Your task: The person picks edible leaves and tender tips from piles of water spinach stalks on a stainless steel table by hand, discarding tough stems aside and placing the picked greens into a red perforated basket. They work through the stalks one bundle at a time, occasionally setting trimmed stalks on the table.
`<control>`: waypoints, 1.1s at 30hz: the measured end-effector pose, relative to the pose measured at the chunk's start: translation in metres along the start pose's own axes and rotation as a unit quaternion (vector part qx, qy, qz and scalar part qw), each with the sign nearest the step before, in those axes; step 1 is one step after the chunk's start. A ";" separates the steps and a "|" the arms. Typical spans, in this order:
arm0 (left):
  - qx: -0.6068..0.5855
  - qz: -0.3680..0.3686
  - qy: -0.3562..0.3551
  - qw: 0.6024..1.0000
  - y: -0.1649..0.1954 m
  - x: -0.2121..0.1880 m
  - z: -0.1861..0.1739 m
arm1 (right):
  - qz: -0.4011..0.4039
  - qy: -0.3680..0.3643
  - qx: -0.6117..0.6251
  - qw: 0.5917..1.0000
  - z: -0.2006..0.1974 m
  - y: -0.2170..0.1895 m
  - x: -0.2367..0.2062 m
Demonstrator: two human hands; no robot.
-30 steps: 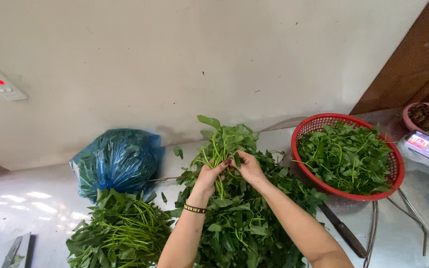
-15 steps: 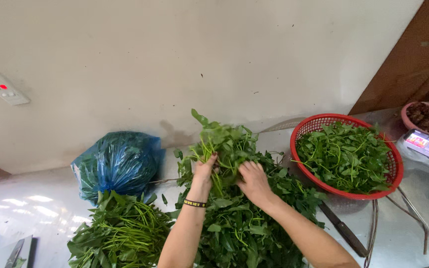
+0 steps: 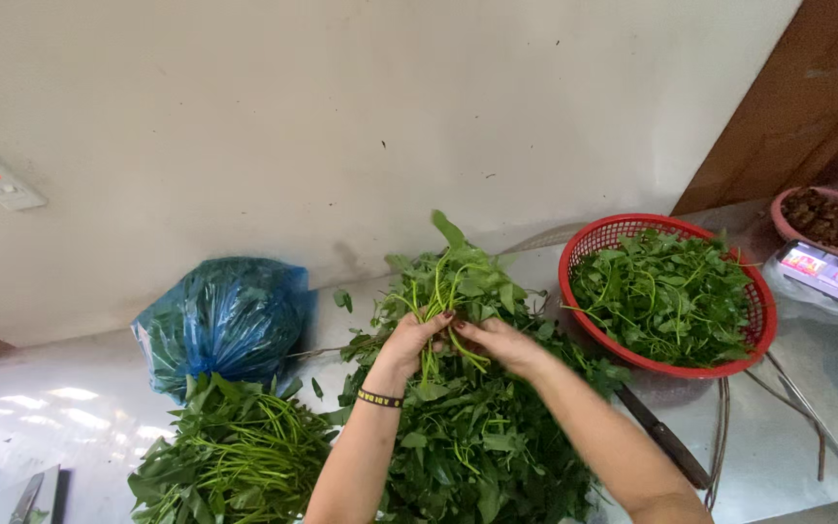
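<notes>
Greens fill the near middle of the tabletop (image 3: 807,427): a big loose pile of leafy stems (image 3: 482,446) lies right under the person's forearms, and a second bundle (image 3: 235,456) with tidier pale stalks lies just left of it. Above the pile, the left hand (image 3: 409,340) and the right hand (image 3: 501,340) meet, both closed around a small bunch of stems (image 3: 448,281) lifted clear of the heap. The bunch stands roughly upright, its long axis running away from the person, with leafy tips pointing toward the wall (image 3: 341,116) and cut stalk ends hanging down below the fingers. A dark beaded bracelet (image 3: 378,398) sits on the left wrist.

Judging from the grip, sorting goes best if the stalks are pinched low, near the stem ends, so the leaves fan out and bad ones show; a light hold avoids bruising the tender tops.

Right of the pile, a knife (image 3: 666,439) lies on the tabletop, touching the greens' edge. Beyond it, a red basket (image 3: 594,243) holds more leaves. Farther left, a blue plastic bag (image 3: 225,315) rests against the wall. At the far right sit a phone (image 3: 826,272) and a pink bowl (image 3: 788,199).
</notes>
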State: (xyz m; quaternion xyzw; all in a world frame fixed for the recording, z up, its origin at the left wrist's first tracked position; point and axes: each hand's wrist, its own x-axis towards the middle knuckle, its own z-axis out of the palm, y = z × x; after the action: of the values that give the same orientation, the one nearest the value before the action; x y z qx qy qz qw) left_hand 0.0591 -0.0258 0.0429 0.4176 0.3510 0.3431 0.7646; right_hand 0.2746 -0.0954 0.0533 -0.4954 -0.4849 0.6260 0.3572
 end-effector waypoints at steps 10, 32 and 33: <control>-0.091 0.039 0.154 0.983 -0.002 0.024 -0.031 | -0.112 0.041 -0.161 0.980 0.002 -0.004 -0.028; -0.127 0.139 0.174 0.967 0.033 -0.020 -0.091 | -0.126 -0.061 -0.544 0.828 -0.038 -0.035 -0.007; -0.130 0.134 0.173 0.967 0.034 -0.021 -0.091 | -0.107 -0.058 -0.491 0.863 -0.041 -0.039 -0.007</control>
State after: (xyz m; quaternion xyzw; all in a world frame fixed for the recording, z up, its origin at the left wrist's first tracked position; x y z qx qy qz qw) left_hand -0.0347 0.0069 0.0412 0.2918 0.3710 0.5526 0.6869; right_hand 0.3148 -0.0809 0.0917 -0.5146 -0.7992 0.2927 0.1043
